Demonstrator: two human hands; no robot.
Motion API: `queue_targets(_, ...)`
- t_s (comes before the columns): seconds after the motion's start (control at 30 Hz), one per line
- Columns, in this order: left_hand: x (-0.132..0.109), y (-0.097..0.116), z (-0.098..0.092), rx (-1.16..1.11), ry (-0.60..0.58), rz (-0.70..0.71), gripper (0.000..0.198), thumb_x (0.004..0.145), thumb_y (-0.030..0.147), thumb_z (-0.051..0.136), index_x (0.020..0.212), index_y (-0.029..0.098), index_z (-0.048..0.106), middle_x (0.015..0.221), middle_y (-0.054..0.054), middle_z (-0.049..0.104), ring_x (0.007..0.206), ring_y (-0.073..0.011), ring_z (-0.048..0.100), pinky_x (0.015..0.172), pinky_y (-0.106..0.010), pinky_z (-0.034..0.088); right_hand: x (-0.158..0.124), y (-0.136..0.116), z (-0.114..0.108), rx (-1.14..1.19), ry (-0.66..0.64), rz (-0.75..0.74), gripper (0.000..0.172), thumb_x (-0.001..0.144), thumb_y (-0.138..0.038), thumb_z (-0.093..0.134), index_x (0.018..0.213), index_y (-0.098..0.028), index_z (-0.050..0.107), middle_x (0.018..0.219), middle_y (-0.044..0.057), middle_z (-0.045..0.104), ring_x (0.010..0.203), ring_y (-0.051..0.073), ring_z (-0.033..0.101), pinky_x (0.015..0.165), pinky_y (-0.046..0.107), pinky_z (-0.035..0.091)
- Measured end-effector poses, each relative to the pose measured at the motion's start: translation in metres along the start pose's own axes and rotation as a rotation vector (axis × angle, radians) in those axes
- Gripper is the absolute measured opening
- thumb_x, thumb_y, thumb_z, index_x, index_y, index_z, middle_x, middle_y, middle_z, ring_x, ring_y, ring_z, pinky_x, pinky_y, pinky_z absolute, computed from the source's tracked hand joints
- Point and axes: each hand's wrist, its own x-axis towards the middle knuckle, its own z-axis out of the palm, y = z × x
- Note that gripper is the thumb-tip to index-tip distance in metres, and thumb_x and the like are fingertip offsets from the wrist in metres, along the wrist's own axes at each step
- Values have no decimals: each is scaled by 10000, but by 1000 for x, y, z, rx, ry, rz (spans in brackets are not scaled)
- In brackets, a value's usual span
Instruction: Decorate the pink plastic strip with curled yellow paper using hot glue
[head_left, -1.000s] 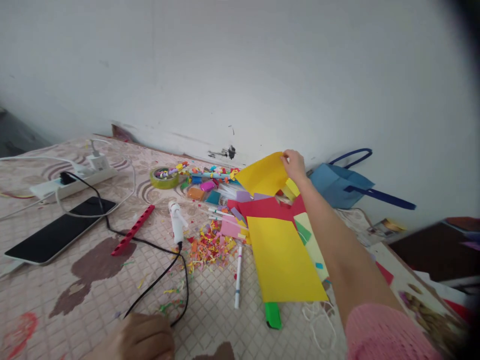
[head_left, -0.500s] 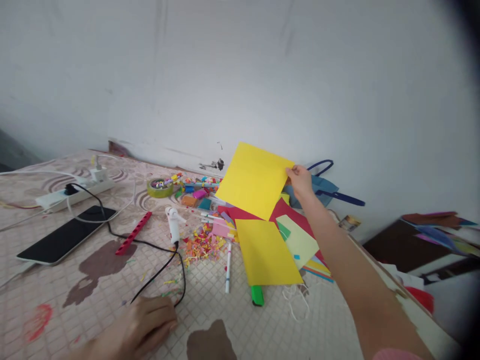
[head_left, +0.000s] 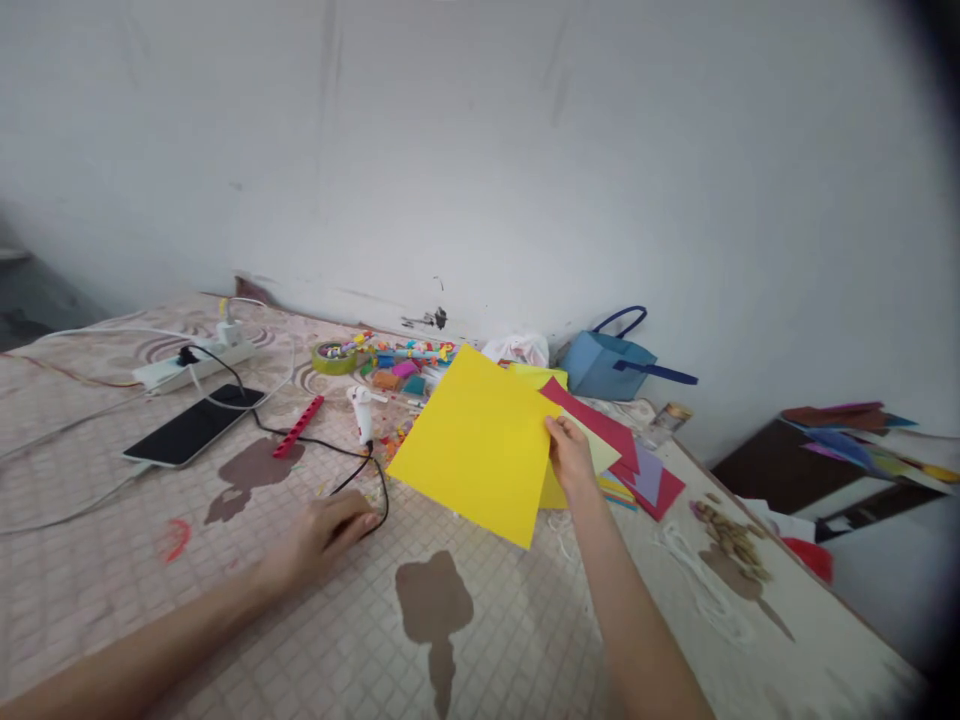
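My right hand (head_left: 571, 452) pinches the right edge of a yellow sheet of paper (head_left: 476, 445), which it holds tilted above the table. Behind this sheet, part of another yellow sheet (head_left: 553, 492) shows, with red paper (head_left: 600, 428) and pale paper beyond. On the patterned cover rests my left hand (head_left: 330, 530), palm down, its fingers loosely bent and no object visible in them. Beside its fingertips runs the black cord (head_left: 385, 490) of a small white glue gun (head_left: 362, 412). The held sheet hides most of the paper scraps and markers.
At left are a black-screened tablet (head_left: 193, 425), a power strip (head_left: 195, 366) and a red strip with holes (head_left: 298, 427). Toward the wall stand a tape roll (head_left: 334, 358) and a blue bag (head_left: 604, 365). Peanut-like pieces (head_left: 731, 540) and white string (head_left: 701, 585) lie right.
My right hand has brought the yellow sheet down and nearer, over the lower yellow sheet and the scraps. The view has shifted, showing more of the table's right side. My left hand stays on the table.
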Motion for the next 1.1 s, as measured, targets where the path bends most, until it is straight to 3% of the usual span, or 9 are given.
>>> queue_targets(0.1, 1, 4, -2, -30, 220, -193, 165, 875, 315, 445, 919, 181, 530, 827, -31, 571, 674, -131, 530, 601, -241, 420, -27, 20, 0, 57, 6, 40, 286, 598, -376, 705, 654, -202, 486, 653, -32, 605, 582, 126, 570, 538, 241, 451)
queue_targets(0.2, 4, 12, -4, -151, 303, -292, 254, 871, 367, 433, 1039, 189, 501, 994, -65, 568, 837, -174, 554, 688, -283, 458, -42, 34, 3, 105, 15, 68, 285, 594, -362, 711, 632, -203, 477, 614, -51, 585, 554, 114, 557, 535, 238, 446)
queue_targets(0.27, 5, 17, -2, -292, 261, -312, 302, 875, 398, 407, 1073, 187, 495, 1029, -77, 567, 875, -190, 560, 702, -295, 471, -49, 41, 7, 125, 17, 79, 280, 589, -349, 715, 628, -204, 478, 592, -64, 568, 536, 104, 545, 528, 231, 440)
queue_targets(0.37, 6, 20, 3, -541, 160, -400, 366, 854, 440, 431, 1115, 184, 458, 893, -54, 593, 716, -164, 579, 597, -273, 479, -57, 45, 12, 133, 8, 95, 259, 591, -337, 714, 663, -205, 503, 625, -60, 587, 553, 107, 554, 529, 232, 445)
queue_targets(0.47, 7, 16, 7, -698, 159, -472, 428, 797, 440, 535, 1127, 202, 402, 860, -24, 586, 650, -135, 572, 557, -251, 479, -63, 43, 17, 123, -13, 107, 246, 605, -336, 703, 700, -203, 520, 689, -37, 615, 592, 120, 571, 535, 238, 458)
queue_targets(0.7, 7, -2, -6, -490, 111, -425, 369, 787, 430, 544, 1022, 150, 494, 733, 3, 534, 522, -102, 496, 476, -222, 422, -66, 38, 11, 53, -88, 156, 301, 642, -361, 677, 888, -241, 551, 848, -14, 650, 733, 151, 608, 569, 233, 476)
queue_targets(0.93, 8, 0, -17, -421, 118, -490, 330, 784, 474, 514, 870, 155, 527, 519, 59, 436, 442, -98, 431, 419, -199, 321, -70, 26, 2, -68, -386, 289, 380, 617, -333, 719, 943, -212, 565, 829, 16, 671, 630, 148, 609, 496, 227, 466)
queue_targets(1.1, 9, -10, -27, -561, 196, -593, 359, 738, 482, 568, 834, 138, 530, 569, 48, 459, 449, -75, 391, 423, -190, 291, -78, 14, 1, -137, -629, 344, 393, 606, -349, 733, 926, -174, 586, 747, 28, 670, 500, 126, 566, 388, 209, 410)
